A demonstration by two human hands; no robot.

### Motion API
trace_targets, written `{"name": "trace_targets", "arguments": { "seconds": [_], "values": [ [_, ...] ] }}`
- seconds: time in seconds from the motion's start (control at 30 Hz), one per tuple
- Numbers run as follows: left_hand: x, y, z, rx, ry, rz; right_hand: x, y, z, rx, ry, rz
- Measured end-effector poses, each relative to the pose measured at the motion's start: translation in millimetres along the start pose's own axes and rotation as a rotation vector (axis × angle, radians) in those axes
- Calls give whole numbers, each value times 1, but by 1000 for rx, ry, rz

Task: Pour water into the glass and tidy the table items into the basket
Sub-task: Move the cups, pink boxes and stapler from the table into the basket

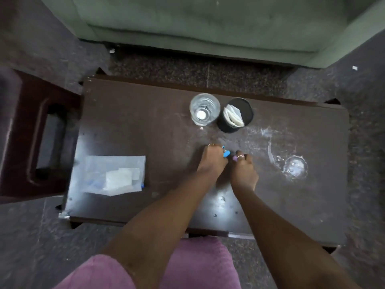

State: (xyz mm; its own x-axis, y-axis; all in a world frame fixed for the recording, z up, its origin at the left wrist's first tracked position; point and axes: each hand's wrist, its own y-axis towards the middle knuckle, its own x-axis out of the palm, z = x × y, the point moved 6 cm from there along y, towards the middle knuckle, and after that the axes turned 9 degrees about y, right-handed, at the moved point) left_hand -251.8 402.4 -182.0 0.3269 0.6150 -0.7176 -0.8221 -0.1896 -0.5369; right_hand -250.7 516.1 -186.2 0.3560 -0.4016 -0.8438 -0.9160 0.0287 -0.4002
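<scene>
A clear glass (204, 109) holding some water stands at the back middle of the dark table (133, 126). Right beside it is a black round basket (235, 115) with folded white paper inside. My left hand (212, 161) pinches a small blue object (226, 153) at the table's centre. My right hand (244, 170) sits just right of it with fingers curled; I cannot see anything in it. A clear plastic bottle (294, 166), seen from above, stands to the right.
A clear plastic bag (114, 174) with white pieces inside lies on the table's left front. A dark wooden stool (41, 134) stands left of the table. A green sofa (208, 24) is behind it. My pink-clad lap (187, 268) is at the front edge.
</scene>
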Motion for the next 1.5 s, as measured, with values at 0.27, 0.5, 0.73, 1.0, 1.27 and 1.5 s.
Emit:
{"name": "trace_targets", "arguments": {
  "seconds": [0.27,0.5,0.73,1.0,1.27,1.5],
  "values": [
    [-119,-18,-138,-239,-317,301,65,-28,-173,-278,-3,-82],
    [-253,-69,-306,-493,-435,638,123,-78,-368,-397,545,-230],
    [-349,-146,-426,-743,-356,971,149,-147,-521,-880,491,-256],
    [-323,-156,-491,-911,-411,579,207,-194,-573,-1062,131,-470],
    [-333,-154,-492,-930,-461,472,220,-193,-578,-1116,-33,-514],
    [-343,-160,-450,-742,-466,917,183,-141,-527,-903,259,-316]
  ]
}}
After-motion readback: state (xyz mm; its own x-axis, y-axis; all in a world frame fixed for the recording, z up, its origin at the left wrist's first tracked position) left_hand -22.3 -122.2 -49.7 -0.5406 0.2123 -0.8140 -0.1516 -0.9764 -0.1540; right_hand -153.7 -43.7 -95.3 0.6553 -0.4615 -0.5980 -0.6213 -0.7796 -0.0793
